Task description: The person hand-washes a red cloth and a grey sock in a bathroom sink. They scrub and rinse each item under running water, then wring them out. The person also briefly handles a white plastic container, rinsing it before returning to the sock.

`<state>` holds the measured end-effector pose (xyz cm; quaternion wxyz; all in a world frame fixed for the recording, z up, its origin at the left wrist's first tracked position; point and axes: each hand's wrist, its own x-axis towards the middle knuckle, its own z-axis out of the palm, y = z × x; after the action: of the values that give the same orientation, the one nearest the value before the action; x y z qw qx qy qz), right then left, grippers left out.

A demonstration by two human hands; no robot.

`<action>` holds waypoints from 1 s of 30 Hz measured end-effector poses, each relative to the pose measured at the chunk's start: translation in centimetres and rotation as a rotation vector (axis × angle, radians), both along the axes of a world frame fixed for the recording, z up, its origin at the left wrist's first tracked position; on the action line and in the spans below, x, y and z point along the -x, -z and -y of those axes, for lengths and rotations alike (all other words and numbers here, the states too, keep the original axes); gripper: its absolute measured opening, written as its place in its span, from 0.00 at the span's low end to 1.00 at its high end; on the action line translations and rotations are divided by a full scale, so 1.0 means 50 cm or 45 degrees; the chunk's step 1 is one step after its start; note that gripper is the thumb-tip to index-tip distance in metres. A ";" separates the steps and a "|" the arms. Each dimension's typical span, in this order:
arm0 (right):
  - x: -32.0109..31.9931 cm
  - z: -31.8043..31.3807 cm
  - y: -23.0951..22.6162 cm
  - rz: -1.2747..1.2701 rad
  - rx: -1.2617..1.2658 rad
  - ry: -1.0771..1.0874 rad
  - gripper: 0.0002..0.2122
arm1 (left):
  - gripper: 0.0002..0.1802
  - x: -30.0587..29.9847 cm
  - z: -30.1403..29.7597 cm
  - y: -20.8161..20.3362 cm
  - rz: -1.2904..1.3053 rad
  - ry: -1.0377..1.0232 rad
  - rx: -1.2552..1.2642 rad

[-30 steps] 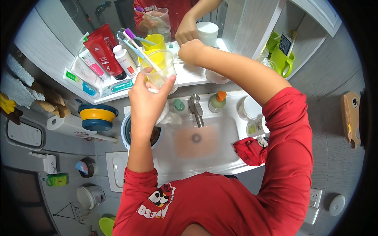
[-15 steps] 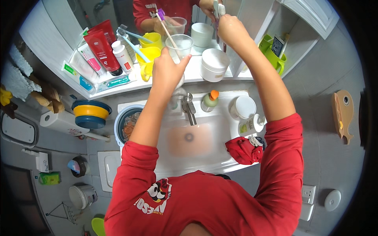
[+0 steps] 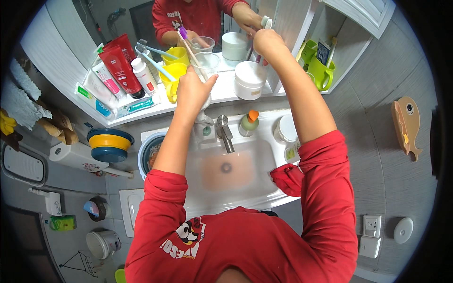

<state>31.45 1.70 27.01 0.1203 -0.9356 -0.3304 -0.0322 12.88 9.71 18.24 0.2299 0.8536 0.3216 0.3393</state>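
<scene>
My left hand is at the shelf's front edge, thumb stuck out, with a pale grey cloth hanging below it. Its fingertips are hidden. Just beyond stands a clear plastic cup holding a toothbrush with purple bristles. Reaching further back, my right hand is closed around a slim upright item with a white top; its kind cannot be made out. A round white jar stands on the shelf between my hands, closer to the right one.
A mirror rises behind the shelf. Yellow cup, tubes and a white bottle crowd its left. Below, the sink holds cloudy water under the tap; a soap bottle and red cloth lie right.
My right hand has come down slightly and toward the white jar with the slim item. My left hand stays near the clear cup. The whole view has shifted a little.
</scene>
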 end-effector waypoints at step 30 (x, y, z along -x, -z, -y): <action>0.130 -0.071 0.024 -0.452 -0.041 -0.511 0.09 | 0.31 0.064 0.069 0.026 0.368 -0.024 -0.047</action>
<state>24.95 5.25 25.79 0.1951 -0.8403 -0.4825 0.1516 9.68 6.28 16.96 0.2548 0.7968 0.2868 0.4668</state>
